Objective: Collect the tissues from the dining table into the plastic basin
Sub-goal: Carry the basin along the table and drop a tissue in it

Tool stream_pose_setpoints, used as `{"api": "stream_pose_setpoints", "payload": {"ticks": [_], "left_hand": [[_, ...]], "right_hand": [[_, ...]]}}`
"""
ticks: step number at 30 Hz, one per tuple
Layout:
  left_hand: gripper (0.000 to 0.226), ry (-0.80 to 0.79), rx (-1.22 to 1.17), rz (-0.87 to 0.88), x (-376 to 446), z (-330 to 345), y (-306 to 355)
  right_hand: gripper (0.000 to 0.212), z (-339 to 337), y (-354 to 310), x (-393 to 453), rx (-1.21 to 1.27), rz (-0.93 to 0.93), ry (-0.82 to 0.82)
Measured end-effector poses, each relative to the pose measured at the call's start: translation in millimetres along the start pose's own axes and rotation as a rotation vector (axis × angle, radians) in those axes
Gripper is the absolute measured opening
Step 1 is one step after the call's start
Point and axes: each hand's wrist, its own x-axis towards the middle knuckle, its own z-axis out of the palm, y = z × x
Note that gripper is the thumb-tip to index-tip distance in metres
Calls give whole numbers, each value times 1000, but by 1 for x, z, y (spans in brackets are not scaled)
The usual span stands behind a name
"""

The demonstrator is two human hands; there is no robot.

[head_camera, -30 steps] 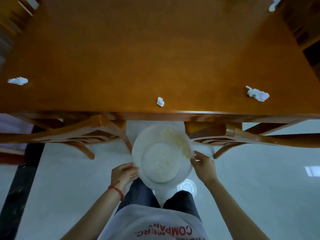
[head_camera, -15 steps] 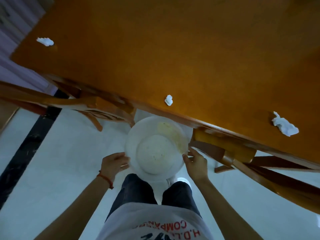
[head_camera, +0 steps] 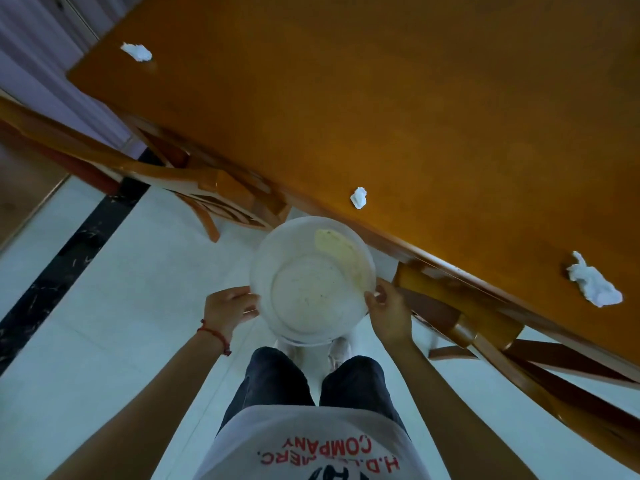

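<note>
**Basin held in both hands at the tabletop edge, three tissues on the wood**

Going left to right: a crumpled white tissue (head_camera: pixel 136 52) is seen way over at the far left corner of the orange-brown wooden tabletop (head_camera: pixel 398 98). Below that corner, a wooden chair (head_camera: pixel 194 188) is tucked under the edge, over a pale tiled floor (head_camera: pixel 114 306) crossed by a black strip.

The left hand (head_camera: pixel 227 311), with a red string bracelet (head_camera: pixel 214 336) worn at the wrist, is curled around the left rim of the plastic basin (head_camera: pixel 311 282), so that grip is closed on the basin. The basin is round, whitish and translucent, held level just in front of the tabletop edge and above the person's knees, with a yellowish patch seen on its inner wall at the upper right. No tissue can be seen inside it.

A small tissue ball (head_camera: pixel 358 197) is lying close to the near edge of the tabletop, just above the basin's rim in the view and apart from it.

The right hand (head_camera: pixel 389 315) is wrapped on the right rim of the basin, fingers curled over the edge, so it's gripping too. A second chair (head_camera: pixel 460 306) is seen just beside that hand, under the tabletop.

Furthest right, a larger crumpled tissue (head_camera: pixel 594 287) is lying near the tabletop's near edge, well apart from the other two.
</note>
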Motion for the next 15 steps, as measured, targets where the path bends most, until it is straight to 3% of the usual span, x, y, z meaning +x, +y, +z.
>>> {"api": "stream_pose_setpoints", "payload": {"ticks": [5, 12, 15], "left_hand": [[10, -17, 65, 32, 7, -5, -2], [28, -41, 59, 48, 14, -10, -3], [24, -41, 71, 58, 18, -14, -3]], "right_hand": [[41, 0, -23, 11, -119, -146, 139], [35, -2, -82, 60, 91, -295, 269], [36, 1, -102, 88, 166, -283, 309]]}}
